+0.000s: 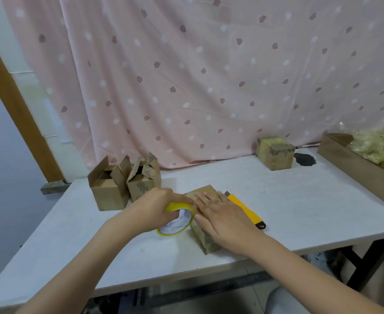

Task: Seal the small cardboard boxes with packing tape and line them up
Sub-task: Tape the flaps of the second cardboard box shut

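Head view: the fingers of the right hand [220,214] lie straight and flat, pressing down on the top of the small cardboard box [205,240] at the near middle of the white table [300,211]. The left hand [157,207] curls its fingers around the yellow tape roll [177,219], held on edge against the box's left side.

The box looks light and thin-walled, so it would likely slide or dent; a flat palm on top seems the sound hold while the tape is drawn. The roll is stiff and best gripped through its core or around the rim.

A yellow utility knife [245,209] lies just right of the box, touching or nearly so. At the far left two open boxes [123,184] stand side by side, flaps up; I cannot tell what is in them. A taped box [273,152] sits well apart at the back. At the right edge a cardboard tray [354,164] holds crumpled yellowish film [381,146].
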Demonstrator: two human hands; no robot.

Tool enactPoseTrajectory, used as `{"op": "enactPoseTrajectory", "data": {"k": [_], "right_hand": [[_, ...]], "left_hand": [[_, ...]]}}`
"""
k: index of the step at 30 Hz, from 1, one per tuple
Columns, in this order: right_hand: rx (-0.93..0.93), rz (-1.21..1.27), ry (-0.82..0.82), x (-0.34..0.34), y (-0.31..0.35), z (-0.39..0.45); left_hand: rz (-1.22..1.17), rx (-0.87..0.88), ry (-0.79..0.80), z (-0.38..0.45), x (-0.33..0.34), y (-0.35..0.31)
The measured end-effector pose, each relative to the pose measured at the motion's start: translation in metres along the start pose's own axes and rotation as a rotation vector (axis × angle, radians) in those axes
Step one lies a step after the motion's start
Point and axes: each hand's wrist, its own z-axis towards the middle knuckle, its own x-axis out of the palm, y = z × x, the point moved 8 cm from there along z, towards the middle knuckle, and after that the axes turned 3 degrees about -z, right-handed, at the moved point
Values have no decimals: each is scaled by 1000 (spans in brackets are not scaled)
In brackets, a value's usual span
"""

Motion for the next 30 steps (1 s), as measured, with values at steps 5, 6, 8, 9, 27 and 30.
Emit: {"op": "enactPoseTrajectory", "data": {"k": [5,6,8,9,27,30], "right_hand": [[-22,-53,18,5,-1,-4],[-21,-69,7,6,-1,-4],[-9,-85,-21,7,-1,-3],[3,-87,-28,8,-2,-2],[45,-62,-8,4,-4,-2],[76,25,40,-7,-5,-6]], "left_hand": [[-38,-31,-29,-1,1,4],[-38,-32,-26,-2,1,2],[-36,-34,-19,-3,0,2],[-42,-41,-14,-3,-1,2],[21,-76,74,-17,18,8],[29,-78,72,-17,21,7]]}}
